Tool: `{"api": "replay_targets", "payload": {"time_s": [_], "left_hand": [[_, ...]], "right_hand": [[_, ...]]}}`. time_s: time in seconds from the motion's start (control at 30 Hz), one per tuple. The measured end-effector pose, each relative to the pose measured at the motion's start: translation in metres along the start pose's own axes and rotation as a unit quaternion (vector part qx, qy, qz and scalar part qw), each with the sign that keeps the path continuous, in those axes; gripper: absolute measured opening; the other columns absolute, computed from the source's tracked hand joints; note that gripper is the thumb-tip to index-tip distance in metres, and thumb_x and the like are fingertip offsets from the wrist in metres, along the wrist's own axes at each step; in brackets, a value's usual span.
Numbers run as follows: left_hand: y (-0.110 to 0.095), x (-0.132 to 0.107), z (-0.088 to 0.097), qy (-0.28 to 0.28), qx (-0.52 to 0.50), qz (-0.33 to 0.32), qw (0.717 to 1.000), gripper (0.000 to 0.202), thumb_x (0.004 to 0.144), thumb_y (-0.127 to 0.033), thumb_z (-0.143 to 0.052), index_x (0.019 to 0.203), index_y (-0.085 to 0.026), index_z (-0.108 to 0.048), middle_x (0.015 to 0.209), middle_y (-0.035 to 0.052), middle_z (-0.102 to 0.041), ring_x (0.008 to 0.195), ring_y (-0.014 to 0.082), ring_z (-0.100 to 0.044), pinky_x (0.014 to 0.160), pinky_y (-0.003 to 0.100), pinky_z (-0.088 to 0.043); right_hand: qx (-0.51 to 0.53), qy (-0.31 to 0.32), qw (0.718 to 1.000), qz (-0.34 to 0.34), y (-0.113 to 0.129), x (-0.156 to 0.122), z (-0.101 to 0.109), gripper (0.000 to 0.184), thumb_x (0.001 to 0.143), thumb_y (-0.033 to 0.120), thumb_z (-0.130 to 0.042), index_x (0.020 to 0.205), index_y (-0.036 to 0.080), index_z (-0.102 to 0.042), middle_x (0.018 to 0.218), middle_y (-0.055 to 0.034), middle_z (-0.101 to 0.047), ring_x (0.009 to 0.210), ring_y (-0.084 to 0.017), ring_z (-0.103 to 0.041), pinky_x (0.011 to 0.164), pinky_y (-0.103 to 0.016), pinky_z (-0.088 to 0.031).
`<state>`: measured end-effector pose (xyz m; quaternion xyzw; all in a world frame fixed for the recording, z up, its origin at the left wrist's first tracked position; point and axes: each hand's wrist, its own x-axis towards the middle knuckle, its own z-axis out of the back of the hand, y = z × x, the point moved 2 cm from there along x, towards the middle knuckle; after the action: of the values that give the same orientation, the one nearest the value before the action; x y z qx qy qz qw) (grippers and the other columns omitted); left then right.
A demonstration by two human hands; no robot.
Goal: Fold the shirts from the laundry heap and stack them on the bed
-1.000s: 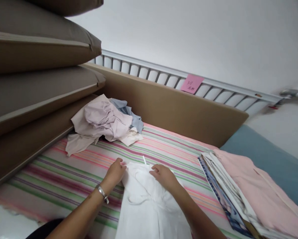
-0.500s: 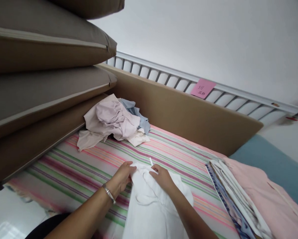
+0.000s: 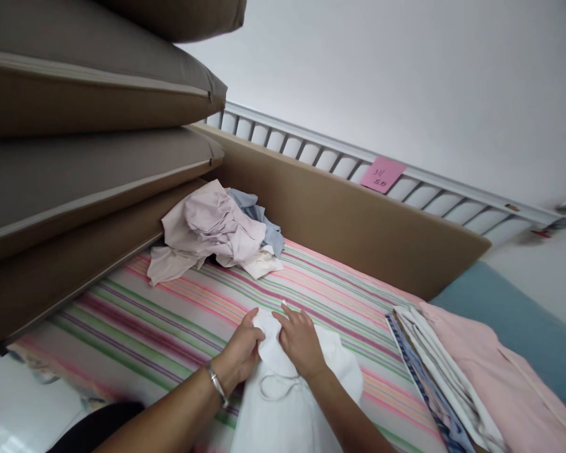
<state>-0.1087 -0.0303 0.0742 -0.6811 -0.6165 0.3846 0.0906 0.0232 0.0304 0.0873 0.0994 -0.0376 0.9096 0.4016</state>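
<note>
Centrally, in the near foreground, a white garment [image 3: 283, 420] is lying on the striped sheet [image 3: 141, 330], its thin tie cord [image 3: 292, 380] forming a loop on top. The left hand [image 3: 245, 345], with a silver bracelet [image 3: 217, 385] at its wrist, is pinching the far left edge between thumb and fingers. The right hand [image 3: 302, 343] is resting across the far end, fingers partly spread; cannot tell whether it is gripping cloth. To the right, a pink folded garment [image 3: 490, 371] is lying beside other folded clothes [image 3: 446, 377]. Farther off, a crumpled clothes pile [image 3: 219, 223] is sitting near stacked brown cushions [image 3: 98, 104]. Behind, a brown panel [image 3: 349, 220] is leaning against a white slatted rail [image 3: 292, 148] bearing a pink note [image 3: 383, 175].
</note>
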Motion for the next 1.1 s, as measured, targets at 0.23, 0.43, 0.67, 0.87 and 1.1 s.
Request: {"api": "replay_targets", "payload": {"time_s": [0.23,0.43,0.67,0.87,1.1], "left_hand": [[0.000,-0.009,0.005,-0.029,0.345,0.036,0.937,0.042,0.073,-0.014,-0.046,0.114,-0.011,-0.047,0.054,-0.0019,-0.055,0.040,0.0139,-0.049,0.041,0.024,-0.037],[-0.012,-0.016,0.006,-0.040,0.610,-0.140,0.779,0.033,0.083,-0.040,-0.044,0.064,-0.017,-0.057,0.063,0.0070,-0.061,0.061,0.0191,-0.058,0.063,0.031,-0.043],[-0.019,0.001,0.009,0.042,0.405,-0.254,0.877,0.053,0.071,-0.034,-0.067,0.119,-0.019,-0.053,0.121,0.0107,-0.057,0.113,0.0228,-0.050,0.098,0.031,-0.035],[-0.007,0.002,0.000,0.126,0.503,-0.211,0.829,0.020,0.071,-0.030,-0.063,0.086,-0.017,-0.064,0.085,0.0032,-0.068,0.076,0.0187,-0.058,0.066,0.025,-0.040],[-0.007,0.020,0.021,0.001,0.610,-0.140,0.780,0.023,0.077,-0.032,-0.053,0.060,-0.017,-0.055,0.065,0.0041,-0.061,0.064,0.0183,-0.054,0.059,0.027,-0.035]], "right_hand": [[0.009,-0.033,0.999,0.009,-0.006,-0.002,0.002,0.041,0.083,0.009,-0.041,0.119,0.022,-0.055,0.110,-0.0068,-0.062,0.101,-0.021,-0.053,0.097,-0.042,-0.036],[0.054,-0.047,0.997,0.008,-0.002,0.005,-0.003,0.032,0.084,0.007,-0.038,0.102,0.020,-0.061,0.088,-0.0047,-0.063,0.089,-0.021,-0.053,0.093,-0.040,-0.037],[0.096,-0.120,0.987,0.042,-0.003,-0.005,0.008,0.029,0.085,0.008,-0.033,0.097,0.020,-0.056,0.088,-0.0040,-0.062,0.088,-0.019,-0.054,0.093,-0.041,-0.037],[0.077,-0.172,0.979,0.075,-0.008,-0.015,0.009,0.026,0.088,0.010,-0.031,0.100,0.019,-0.052,0.086,-0.0037,-0.062,0.084,-0.018,-0.055,0.097,-0.040,-0.035],[0.057,-0.050,0.996,0.048,-0.009,0.006,-0.008,0.024,0.091,0.013,-0.034,0.096,0.019,-0.057,0.085,-0.0045,-0.063,0.086,-0.019,-0.053,0.089,-0.037,-0.035]]}}
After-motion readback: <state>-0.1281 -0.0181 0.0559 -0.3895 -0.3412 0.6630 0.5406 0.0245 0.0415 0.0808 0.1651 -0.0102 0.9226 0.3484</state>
